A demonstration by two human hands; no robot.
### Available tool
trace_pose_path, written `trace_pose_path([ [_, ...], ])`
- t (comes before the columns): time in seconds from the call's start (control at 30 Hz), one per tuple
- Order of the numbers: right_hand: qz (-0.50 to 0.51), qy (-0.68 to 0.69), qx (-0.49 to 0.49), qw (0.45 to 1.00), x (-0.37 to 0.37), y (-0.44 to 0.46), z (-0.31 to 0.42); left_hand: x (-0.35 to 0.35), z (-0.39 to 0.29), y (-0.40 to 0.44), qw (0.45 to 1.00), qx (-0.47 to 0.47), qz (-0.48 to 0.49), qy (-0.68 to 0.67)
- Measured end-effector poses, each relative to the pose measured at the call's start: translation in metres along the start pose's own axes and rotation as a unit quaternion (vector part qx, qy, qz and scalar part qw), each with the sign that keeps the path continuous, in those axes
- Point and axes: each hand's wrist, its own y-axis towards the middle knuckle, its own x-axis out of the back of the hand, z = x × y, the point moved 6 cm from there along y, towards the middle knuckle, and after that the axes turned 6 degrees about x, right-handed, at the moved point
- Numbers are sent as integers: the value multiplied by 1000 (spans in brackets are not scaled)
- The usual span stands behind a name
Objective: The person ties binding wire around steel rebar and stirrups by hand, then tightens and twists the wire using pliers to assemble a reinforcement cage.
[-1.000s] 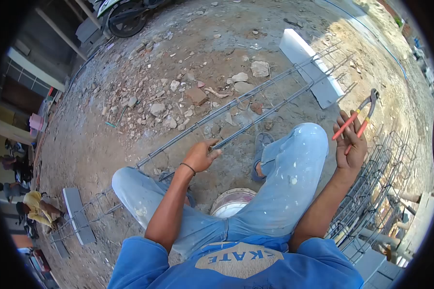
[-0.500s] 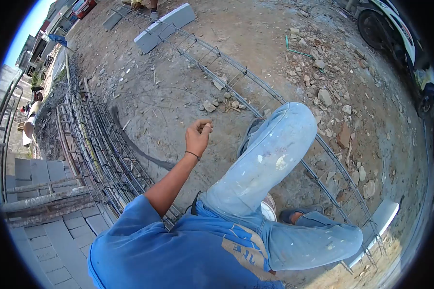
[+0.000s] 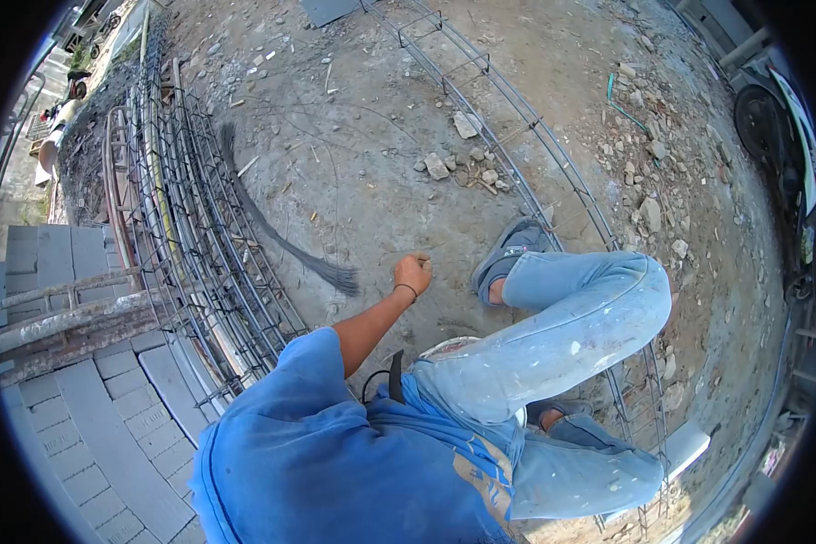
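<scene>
My left hand [image 3: 412, 275] is in front of me over the bare ground, a dark band round its wrist. Its fingers are curled closed, and whatever they may hold is hidden or too small to make out. Left of this hand a bundle of thin dark wires [image 3: 290, 243] lies on the ground, its frayed end nearest the hand and apart from it. My right hand is out of view. A long steel rebar cage [image 3: 486, 113] runs past my bent, paint-spotted jeans, partly hidden behind my legs.
Several rebar cages [image 3: 190, 213] are stacked at the left beside grey blocks [image 3: 122, 408]. A pale round bucket [image 3: 451, 345] shows under my thigh. A pale block [image 3: 684, 451] lies near the cage's close end. Rubble [image 3: 648, 216] is scattered to the right, with a motorbike [image 3: 771, 127] beyond.
My view has shifted, so the ground and cages sit differently in it. The wire bundle's near end, hidden by my arm before, now shows. My left foot also shows more fully.
</scene>
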Motion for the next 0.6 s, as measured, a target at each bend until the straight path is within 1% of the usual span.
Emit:
trace_pose_path([
  [0.07,-8,6,6,1000,5,0,7,-4,-37,2,998,-8,6,-65],
  [0.17,-17,14,10,1000,10,0,14,10,-130,18,977,-199,-62,-53],
  [0.2,-19,14,12,1000,11,-1,16,21,-168,23,961,-255,-93,-51],
  [0.27,-24,15,13,1000,16,-3,18,43,-243,33,908,-382,-150,-83],
  [0.33,-31,17,12,999,19,-5,17,43,-297,53,884,-427,-179,-68],
  [0.37,-32,17,12,999,20,-6,18,37,-317,66,882,-431,-176,-72],
  [0.43,-36,19,12,999,21,-8,19,21,-350,88,890,-412,-189,40],
  [0.47,-40,19,12,999,23,-8,19,7,-358,97,907,-391,-135,77],
  [0.5,-44,21,12,999,23,-8,19,-4,-360,94,906,-395,-133,73],
  [0.57,-49,23,12,998,26,-10,20,-40,-353,82,908,-369,-35,193],
  [0.6,-51,20,11,998,27,-11,20,-44,-352,72,897,-383,-92,201],
])
